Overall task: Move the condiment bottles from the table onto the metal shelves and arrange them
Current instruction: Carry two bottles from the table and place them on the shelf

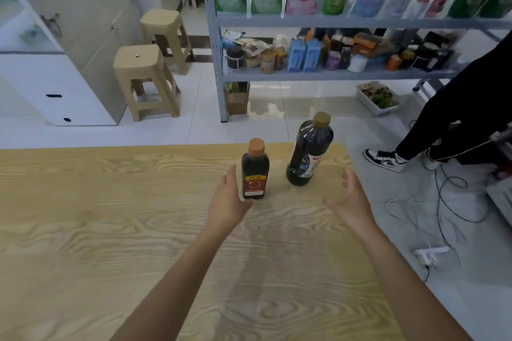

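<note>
**Both hands open beside two bottles on the desk**

We see two dark condiment bottles standing upright near the far edge of the wooden desk (110,216). The small bottle (255,171) has an orange cap and a red label. The large bottle (310,152) has a tan cap and stands just to its right and a bit farther back; the two don't touch.

The left hand (227,199) is right against the small bottle's left side with its fingers (231,174) straight and together, pointing away from us. The thumb is near the bottle's base, and we can't tell if there's contact. The hand isn't wrapped around anything.

The right hand (350,202) is over the desk to the right of the large bottle and clear of it. Its fingers (349,178) are spread apart and slightly motion-blurred, and it holds nothing.

The metal shelves (332,21) stand beyond the desk across the tiled floor. Pouches fill the upper level and mixed jars and boxes the lower.

Two tan stools (144,77) are at left. Another person's leg in dark trousers (457,124) and a sneaker are at right, and cables (443,210) lie on the floor.
</note>
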Available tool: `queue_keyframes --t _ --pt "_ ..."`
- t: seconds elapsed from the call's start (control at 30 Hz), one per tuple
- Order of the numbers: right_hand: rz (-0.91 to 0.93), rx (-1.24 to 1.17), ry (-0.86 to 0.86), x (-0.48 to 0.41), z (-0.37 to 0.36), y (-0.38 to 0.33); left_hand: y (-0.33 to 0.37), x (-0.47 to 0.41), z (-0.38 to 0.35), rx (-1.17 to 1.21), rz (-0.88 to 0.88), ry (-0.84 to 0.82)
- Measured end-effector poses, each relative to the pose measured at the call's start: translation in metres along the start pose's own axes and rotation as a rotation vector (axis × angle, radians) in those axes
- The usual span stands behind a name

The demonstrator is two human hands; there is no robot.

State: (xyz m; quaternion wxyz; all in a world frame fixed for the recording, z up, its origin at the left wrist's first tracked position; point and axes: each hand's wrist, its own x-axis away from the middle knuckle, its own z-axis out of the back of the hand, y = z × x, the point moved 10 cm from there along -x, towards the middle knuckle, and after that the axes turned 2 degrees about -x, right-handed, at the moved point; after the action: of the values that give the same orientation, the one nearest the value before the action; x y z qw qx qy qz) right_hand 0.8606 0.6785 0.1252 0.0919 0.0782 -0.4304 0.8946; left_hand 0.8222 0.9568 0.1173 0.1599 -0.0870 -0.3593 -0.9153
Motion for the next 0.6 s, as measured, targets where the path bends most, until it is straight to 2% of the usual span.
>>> queue_keyframes --t 0.13,0.27,0.37,0.47,0.6 --pt "-0.024 -0.198 0.065 -0.059 0.011 -0.019 0.004 -0.046 -0.001 0.221 -0.027 0.018" --pt "0.103 -0.252 -0.062 -0.105 -0.008 -0.046 0.018 -0.071 -0.007 0.389 -0.074 0.002" --pt "0.157 -0.306 -0.115 -0.124 -0.019 -0.054 0.015 -0.076 -0.013 0.404 -0.02 0.016" --pt "0.182 -0.257 -0.121 -0.136 -0.02 -0.056 0.017 -0.074 -0.013 0.363 0.022 0.052" --pt "0.253 -0.204 -0.144 -0.134 -0.012 -0.055 0.022 -0.054 -0.009 0.337 0.078 0.197"
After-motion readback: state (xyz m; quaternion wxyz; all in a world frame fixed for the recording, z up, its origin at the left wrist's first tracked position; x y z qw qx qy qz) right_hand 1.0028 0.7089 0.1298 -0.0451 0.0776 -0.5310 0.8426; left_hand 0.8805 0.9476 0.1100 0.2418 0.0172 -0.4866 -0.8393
